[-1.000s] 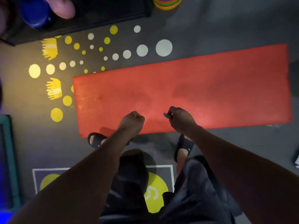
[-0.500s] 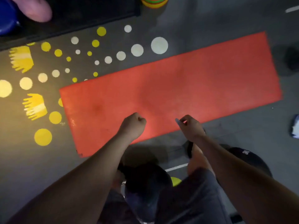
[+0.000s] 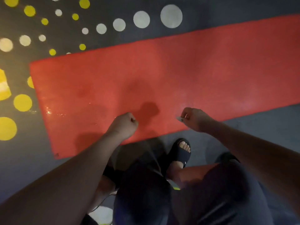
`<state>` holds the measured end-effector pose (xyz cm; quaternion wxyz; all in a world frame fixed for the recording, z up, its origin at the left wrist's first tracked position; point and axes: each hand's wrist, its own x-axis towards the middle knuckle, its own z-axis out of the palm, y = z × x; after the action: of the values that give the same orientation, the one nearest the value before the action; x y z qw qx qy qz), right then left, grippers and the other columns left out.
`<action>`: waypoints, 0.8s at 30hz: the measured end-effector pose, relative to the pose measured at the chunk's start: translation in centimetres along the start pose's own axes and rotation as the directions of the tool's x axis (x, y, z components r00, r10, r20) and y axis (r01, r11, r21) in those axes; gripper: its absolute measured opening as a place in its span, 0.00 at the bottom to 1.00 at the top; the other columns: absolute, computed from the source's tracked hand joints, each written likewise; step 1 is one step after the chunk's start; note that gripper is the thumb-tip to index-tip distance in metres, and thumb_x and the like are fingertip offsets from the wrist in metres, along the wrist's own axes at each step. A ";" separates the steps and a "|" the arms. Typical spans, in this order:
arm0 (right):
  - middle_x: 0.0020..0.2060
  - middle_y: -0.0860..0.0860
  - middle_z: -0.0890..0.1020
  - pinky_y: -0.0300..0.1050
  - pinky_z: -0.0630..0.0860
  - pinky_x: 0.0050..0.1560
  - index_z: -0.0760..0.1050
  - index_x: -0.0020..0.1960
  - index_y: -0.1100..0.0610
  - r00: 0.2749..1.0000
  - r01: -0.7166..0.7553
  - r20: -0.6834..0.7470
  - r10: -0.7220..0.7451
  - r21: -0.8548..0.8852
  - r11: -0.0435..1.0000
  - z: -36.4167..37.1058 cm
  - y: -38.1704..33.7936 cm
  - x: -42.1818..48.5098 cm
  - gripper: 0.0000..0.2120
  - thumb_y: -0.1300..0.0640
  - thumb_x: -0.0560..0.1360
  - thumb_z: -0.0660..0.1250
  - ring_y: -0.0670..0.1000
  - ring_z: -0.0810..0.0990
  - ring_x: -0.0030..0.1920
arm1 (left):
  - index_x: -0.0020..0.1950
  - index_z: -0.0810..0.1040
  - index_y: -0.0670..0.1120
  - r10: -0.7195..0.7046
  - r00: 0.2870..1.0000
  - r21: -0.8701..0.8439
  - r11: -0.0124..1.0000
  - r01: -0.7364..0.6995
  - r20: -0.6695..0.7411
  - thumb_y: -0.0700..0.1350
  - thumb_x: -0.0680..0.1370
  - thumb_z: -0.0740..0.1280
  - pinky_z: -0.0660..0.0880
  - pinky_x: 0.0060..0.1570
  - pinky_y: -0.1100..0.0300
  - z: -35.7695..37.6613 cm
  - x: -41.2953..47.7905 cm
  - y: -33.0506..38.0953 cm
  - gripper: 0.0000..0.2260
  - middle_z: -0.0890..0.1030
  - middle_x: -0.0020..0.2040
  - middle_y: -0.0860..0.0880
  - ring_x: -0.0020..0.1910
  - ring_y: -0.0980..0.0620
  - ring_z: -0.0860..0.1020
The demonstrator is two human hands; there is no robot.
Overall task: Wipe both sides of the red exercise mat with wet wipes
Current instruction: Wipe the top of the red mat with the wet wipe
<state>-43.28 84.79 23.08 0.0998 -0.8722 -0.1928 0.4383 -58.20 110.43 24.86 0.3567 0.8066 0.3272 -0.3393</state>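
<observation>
Hovering fisted hands (image 3: 125, 125) (image 3: 196, 120), right pinching wipe (image 3: 179, 118)

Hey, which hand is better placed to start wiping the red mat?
Right. The right hand pinches a pale scrap, probably a wipe, over the near edge of the red mat; the left hand is a fist holding nothing visible.

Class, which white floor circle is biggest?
The white circle at the row's right end, just beyond the red mat; the others shrink leftward.

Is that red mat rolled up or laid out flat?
Flat: the red mat lies unrolled on the floor, left corners down, no folds showing.
</observation>
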 end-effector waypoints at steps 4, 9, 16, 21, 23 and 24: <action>0.40 0.50 0.79 0.40 0.67 0.41 0.77 0.50 0.55 0.997 0.056 0.054 -0.052 -0.087 0.995 0.4 5.3 4.4 0.13 0.45 0.77 0.69 0.51 0.76 0.41 | 0.45 0.77 0.49 0.065 0.998 0.025 0.998 -0.066 0.016 0.45 0.79 0.63 0.73 0.46 0.56 5.0 6.9 0.2 0.05 0.84 0.48 0.43 0.50 0.43 0.82; 0.43 0.51 0.81 0.40 0.67 0.43 0.79 0.51 0.56 0.980 0.199 0.024 -0.198 -0.126 0.972 4.6 9.5 10.5 0.12 0.47 0.77 0.67 0.53 0.78 0.44 | 0.47 0.79 0.48 0.159 0.986 0.057 0.986 -0.156 -0.048 0.44 0.78 0.65 0.76 0.50 0.55 11.5 14.7 -0.6 0.04 0.85 0.49 0.44 0.51 0.43 0.82; 0.42 0.48 0.76 0.38 0.63 0.41 0.75 0.55 0.52 0.908 0.360 -0.163 -0.385 -0.163 0.919 11.6 11.3 18.1 0.16 0.41 0.77 0.68 0.48 0.73 0.41 | 0.62 0.76 0.49 0.218 0.964 0.242 0.954 -0.177 -0.155 0.50 0.77 0.67 0.65 0.68 0.54 18.0 21.1 -4.4 0.15 0.75 0.62 0.44 0.66 0.42 0.69; 0.49 0.52 0.79 0.40 0.69 0.46 0.76 0.58 0.55 0.821 0.459 -0.258 -0.509 -0.230 0.858 14.7 11.6 21.2 0.10 0.54 0.79 0.68 0.56 0.79 0.49 | 0.70 0.70 0.52 0.211 0.950 0.340 0.932 -0.125 -0.231 0.55 0.75 0.69 0.64 0.68 0.46 20.5 20.8 -5.6 0.24 0.67 0.69 0.47 0.70 0.42 0.63; 0.51 0.56 0.78 0.48 0.76 0.49 0.77 0.59 0.56 0.789 0.445 -0.342 -0.511 -0.257 0.858 15.1 11.5 22.3 0.11 0.58 0.78 0.65 0.59 0.80 0.49 | 0.72 0.68 0.54 0.214 0.942 0.341 0.932 -0.119 -0.257 0.55 0.74 0.69 0.63 0.68 0.45 21.2 20.6 -5.9 0.27 0.65 0.70 0.48 0.70 0.42 0.62; 0.50 0.57 0.78 0.52 0.78 0.48 0.77 0.58 0.57 0.772 0.428 -0.397 -0.496 -0.253 0.868 15.3 11.3 22.8 0.11 0.58 0.77 0.62 0.61 0.80 0.48 | 0.73 0.67 0.54 0.217 0.939 0.338 0.933 -0.119 -0.268 0.54 0.74 0.69 0.62 0.68 0.45 21.5 20.5 -6.1 0.28 0.64 0.71 0.49 0.71 0.42 0.61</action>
<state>-40.42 84.29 -6.42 0.1816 -0.8796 -0.4052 0.1710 -58.23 102.41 -4.41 0.1965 0.9207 0.2479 -0.2285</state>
